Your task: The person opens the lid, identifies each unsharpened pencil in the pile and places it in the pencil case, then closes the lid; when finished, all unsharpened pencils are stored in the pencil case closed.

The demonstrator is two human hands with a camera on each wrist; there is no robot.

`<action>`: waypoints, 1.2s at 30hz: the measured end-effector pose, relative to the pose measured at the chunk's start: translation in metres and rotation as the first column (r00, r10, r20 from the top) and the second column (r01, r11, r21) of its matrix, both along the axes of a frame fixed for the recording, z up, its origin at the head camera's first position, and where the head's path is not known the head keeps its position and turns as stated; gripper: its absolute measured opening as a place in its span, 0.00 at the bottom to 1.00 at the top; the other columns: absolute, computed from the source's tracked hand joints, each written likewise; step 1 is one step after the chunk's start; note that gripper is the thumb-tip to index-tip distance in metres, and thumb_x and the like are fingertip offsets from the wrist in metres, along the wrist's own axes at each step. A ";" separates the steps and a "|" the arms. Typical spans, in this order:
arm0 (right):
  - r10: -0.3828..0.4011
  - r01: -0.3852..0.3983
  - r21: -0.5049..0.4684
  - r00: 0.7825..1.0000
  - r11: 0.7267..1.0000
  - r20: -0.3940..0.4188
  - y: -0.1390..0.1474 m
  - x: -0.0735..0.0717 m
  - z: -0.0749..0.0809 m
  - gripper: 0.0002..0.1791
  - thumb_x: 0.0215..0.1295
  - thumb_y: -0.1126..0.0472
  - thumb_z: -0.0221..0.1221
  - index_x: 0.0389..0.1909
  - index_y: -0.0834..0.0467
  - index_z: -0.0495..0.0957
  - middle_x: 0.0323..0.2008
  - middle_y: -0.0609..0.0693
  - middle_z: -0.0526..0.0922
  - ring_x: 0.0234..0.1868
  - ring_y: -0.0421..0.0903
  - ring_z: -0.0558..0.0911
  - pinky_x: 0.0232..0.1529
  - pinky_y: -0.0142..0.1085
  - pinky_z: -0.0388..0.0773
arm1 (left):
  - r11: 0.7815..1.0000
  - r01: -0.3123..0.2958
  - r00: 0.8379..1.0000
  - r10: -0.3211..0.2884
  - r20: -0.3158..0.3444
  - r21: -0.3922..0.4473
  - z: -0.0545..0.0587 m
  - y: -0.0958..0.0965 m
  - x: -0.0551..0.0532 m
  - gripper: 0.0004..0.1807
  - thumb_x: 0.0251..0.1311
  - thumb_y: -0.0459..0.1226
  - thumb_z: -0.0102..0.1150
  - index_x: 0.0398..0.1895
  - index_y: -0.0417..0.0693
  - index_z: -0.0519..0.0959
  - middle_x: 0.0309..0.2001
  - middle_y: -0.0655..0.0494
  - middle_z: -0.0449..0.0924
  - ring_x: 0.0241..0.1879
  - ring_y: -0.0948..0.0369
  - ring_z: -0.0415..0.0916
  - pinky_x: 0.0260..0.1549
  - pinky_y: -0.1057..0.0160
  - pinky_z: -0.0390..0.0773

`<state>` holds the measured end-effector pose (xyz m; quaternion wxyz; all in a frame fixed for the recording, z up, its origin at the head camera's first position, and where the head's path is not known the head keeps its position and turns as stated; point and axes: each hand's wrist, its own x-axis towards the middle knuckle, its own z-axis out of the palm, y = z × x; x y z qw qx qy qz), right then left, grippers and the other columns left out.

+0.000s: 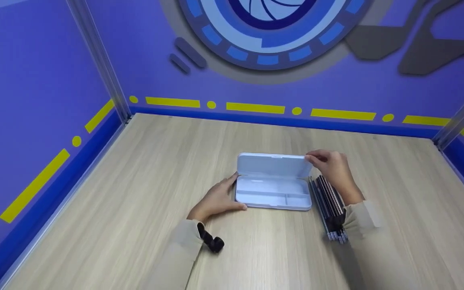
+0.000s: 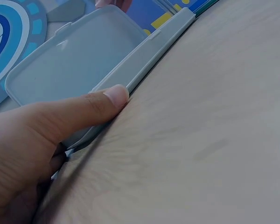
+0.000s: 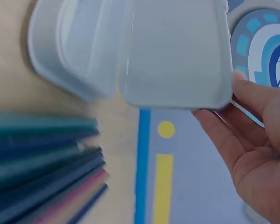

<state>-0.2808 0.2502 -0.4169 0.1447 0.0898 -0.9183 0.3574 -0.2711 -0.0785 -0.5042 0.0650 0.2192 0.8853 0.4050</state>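
Observation:
A white plastic pencil case point(image 1: 262, 186) lies on the table with its lid point(image 1: 272, 165) raised. Inside, a long divider and a short cross wall split its tray into compartments. My left hand point(image 1: 218, 200) holds the case at its left end, with the thumb point(image 2: 115, 96) against the front wall and the fingers along the left side. With thumb and fingers, my right hand point(image 1: 330, 165) pinches the upper right corner of the lid point(image 3: 177, 56). Several dark pencils point(image 1: 326, 197) lie side by side just right of the case, below the right wrist, which partly hides them.
The wood-grain table point(image 1: 167, 161) meets a blue-purple back wall point(image 1: 256, 90) with yellow markings. A similar side panel point(image 1: 34, 121) stands at the left, and metal posts point(image 1: 99, 60) mark the corners.

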 end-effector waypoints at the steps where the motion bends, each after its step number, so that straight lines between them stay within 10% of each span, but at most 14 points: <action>1: -0.022 0.023 -0.021 1.000 1.000 0.008 0.000 0.000 -0.002 0.16 0.67 0.55 0.58 0.45 0.63 0.84 0.40 0.59 0.87 0.39 0.50 0.83 0.39 0.30 0.81 | 1.000 0.000 1.000 0.000 0.000 -0.002 0.000 0.000 0.000 0.62 0.37 0.54 0.77 0.76 0.49 0.52 0.71 0.39 0.58 0.71 0.44 0.55 0.70 0.48 0.58; 5: -0.056 0.073 -0.178 0.993 0.981 0.102 -0.001 0.000 -0.006 0.27 0.69 0.45 0.54 0.52 0.64 0.81 0.48 0.60 0.84 0.48 0.53 0.83 0.48 0.31 0.81 | 1.000 0.002 1.000 -0.002 0.001 -0.005 0.000 0.000 -0.001 0.62 0.37 0.54 0.77 0.76 0.49 0.52 0.71 0.38 0.59 0.70 0.43 0.56 0.69 0.47 0.59; 11: 0.116 0.020 -0.481 0.961 0.876 0.252 0.002 -0.004 -0.014 0.44 0.72 0.33 0.29 0.67 0.68 0.63 0.69 0.61 0.65 0.71 0.54 0.63 0.70 0.43 0.62 | 1.000 -0.006 1.000 0.007 0.023 -0.013 0.002 -0.001 0.000 0.63 0.37 0.55 0.77 0.76 0.53 0.50 0.72 0.42 0.57 0.71 0.45 0.55 0.69 0.48 0.59; 23: 0.374 -0.061 -0.634 0.849 0.771 0.374 0.011 -0.019 -0.034 0.48 0.65 0.27 0.17 0.76 0.56 0.37 0.77 0.54 0.35 0.77 0.55 0.38 0.76 0.49 0.37 | 1.000 -0.003 0.999 0.003 0.036 0.009 -0.001 0.002 0.000 0.60 0.39 0.53 0.76 0.75 0.50 0.53 0.74 0.49 0.56 0.73 0.52 0.53 0.71 0.52 0.57; 36: 0.334 0.005 -0.542 0.782 0.841 0.526 0.007 -0.033 -0.046 0.50 0.66 0.29 0.15 0.74 0.64 0.29 0.76 0.60 0.30 0.76 0.58 0.34 0.76 0.49 0.33 | 1.000 -0.013 0.999 0.013 0.045 0.002 0.002 0.003 0.002 0.57 0.40 0.54 0.75 0.74 0.52 0.56 0.72 0.49 0.59 0.72 0.51 0.55 0.70 0.50 0.58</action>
